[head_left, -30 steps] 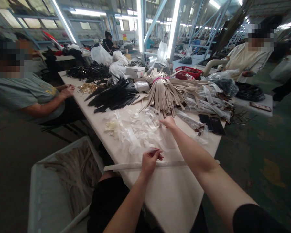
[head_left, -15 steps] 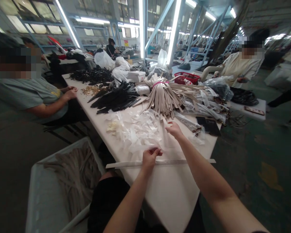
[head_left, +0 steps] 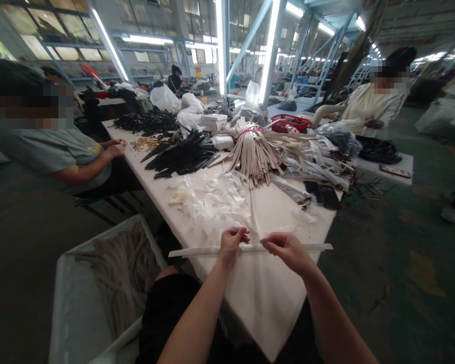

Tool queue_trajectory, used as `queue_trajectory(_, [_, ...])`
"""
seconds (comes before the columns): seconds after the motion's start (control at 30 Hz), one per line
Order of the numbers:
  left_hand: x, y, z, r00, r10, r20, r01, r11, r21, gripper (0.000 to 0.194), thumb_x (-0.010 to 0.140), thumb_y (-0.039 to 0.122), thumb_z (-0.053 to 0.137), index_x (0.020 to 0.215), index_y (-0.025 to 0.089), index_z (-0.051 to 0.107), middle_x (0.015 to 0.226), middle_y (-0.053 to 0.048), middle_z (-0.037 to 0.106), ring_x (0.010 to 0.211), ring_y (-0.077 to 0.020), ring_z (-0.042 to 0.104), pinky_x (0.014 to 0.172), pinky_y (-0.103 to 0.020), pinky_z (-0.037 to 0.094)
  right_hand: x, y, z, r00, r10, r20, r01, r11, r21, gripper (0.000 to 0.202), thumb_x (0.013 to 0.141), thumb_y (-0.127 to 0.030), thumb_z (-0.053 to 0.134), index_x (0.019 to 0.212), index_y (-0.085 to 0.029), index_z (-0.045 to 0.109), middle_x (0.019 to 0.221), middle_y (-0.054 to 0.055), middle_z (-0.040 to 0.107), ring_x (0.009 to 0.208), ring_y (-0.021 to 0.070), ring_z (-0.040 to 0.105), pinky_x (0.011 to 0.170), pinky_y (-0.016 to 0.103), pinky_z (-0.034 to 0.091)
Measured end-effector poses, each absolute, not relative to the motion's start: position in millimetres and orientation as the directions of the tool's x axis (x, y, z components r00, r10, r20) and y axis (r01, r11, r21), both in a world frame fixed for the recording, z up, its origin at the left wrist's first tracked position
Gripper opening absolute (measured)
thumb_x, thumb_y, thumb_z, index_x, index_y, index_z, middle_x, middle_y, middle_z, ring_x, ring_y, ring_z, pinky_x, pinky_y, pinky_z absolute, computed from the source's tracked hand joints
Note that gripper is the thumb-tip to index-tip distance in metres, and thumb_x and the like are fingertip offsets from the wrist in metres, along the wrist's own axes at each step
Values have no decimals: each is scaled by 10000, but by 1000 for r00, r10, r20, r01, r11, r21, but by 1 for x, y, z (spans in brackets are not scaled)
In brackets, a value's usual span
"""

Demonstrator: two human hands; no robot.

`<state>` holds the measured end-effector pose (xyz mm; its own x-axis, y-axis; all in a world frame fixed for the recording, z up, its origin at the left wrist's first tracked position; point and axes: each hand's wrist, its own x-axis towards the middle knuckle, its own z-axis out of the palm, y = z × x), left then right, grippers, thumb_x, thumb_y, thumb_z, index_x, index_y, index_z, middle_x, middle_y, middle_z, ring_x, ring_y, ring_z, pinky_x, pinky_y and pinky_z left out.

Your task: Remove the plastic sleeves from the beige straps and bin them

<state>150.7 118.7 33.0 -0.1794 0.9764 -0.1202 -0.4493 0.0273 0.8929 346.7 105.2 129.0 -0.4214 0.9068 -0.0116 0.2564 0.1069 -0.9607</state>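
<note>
My left hand (head_left: 231, 246) is closed in a pinch above the table. White film shows right behind its fingertips, and I cannot make out what is between them. My right hand (head_left: 286, 248) pinches the end of a narrow beige strap (head_left: 253, 205), which runs back toward the large beige strap bundle (head_left: 254, 156) tied with a pink band. Beneath both hands a long whitish strip (head_left: 200, 251) lies crosswise, its ends past the table edges. Just beyond my left hand spreads a heap of crumpled white film pieces (head_left: 212, 202).
Black strips (head_left: 185, 154), gold-coloured small parts (head_left: 146, 144) and a red basket (head_left: 290, 123) lie farther back. Dark flat phone-like objects (head_left: 322, 194) rest at the right edge. A white bin (head_left: 66, 308) of straps stands at my left. One person sits left; another is at back right.
My right hand has come back from the strap bundle toward me, with the strap end in its fingers, and is now beside my left hand. My left hand has hardly moved.
</note>
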Motion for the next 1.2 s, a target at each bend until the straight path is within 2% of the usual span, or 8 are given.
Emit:
queue_trajectory(0.07, [150,120,33,-181,973,-142,-483,38,875,441,662,518,842,721,105,700,710,-93,711,523,-130,601,526,-266,504,342,101,124,-334,933,135,329,250,-910,279,868,-453,656,793,-191,716,839,77,722,806,215,666,734,305,501])
queue_trajectory(0.13, [150,121,33,-177,970,-165,-512,52,857,448,650,520,849,702,107,686,691,-85,702,518,-123,593,522,-256,489,334,101,114,-260,945,199,363,287,-887,290,911,-449,602,782,-203,686,865,71,730,829,210,668,772,299,491])
queue_trajectory(0.27, [149,123,33,-175,971,-165,-536,47,843,463,632,527,859,674,105,674,685,-83,693,501,-101,557,506,-237,449,311,105,87,-237,969,70,384,160,-910,401,958,-507,503,745,-207,662,638,31,692,568,171,633,610,268,475])
queue_trajectory(0.33, [147,123,32,-170,973,-159,-526,47,849,470,640,537,852,699,98,697,628,-61,663,486,-92,528,495,-228,424,300,106,77,-213,976,39,379,119,-918,430,946,-548,503,743,-206,666,610,30,687,521,168,627,568,264,468])
queue_trajectory(0.5, [145,124,28,-168,972,-165,-494,62,868,513,663,567,825,816,83,748,538,-16,585,475,-85,483,480,-216,380,289,105,69,-155,987,39,372,95,-924,456,939,-584,492,740,-211,665,594,31,685,511,172,629,545,260,464])
queue_trajectory(0.77, [147,127,30,-207,963,-170,-478,52,877,502,649,585,823,726,100,724,565,-30,607,469,-84,475,473,-226,363,288,101,73,-140,982,126,495,180,-850,430,952,-534,490,746,-215,691,610,37,682,538,173,617,571,254,440])
queue_trajectory(1.2, [146,130,24,-212,959,-185,-476,64,877,478,654,568,822,682,106,703,665,-75,670,485,-87,498,480,-227,385,285,104,71,-120,980,157,564,198,-801,404,960,-489,483,723,-216,664,613,44,677,564,182,626,571,254,411])
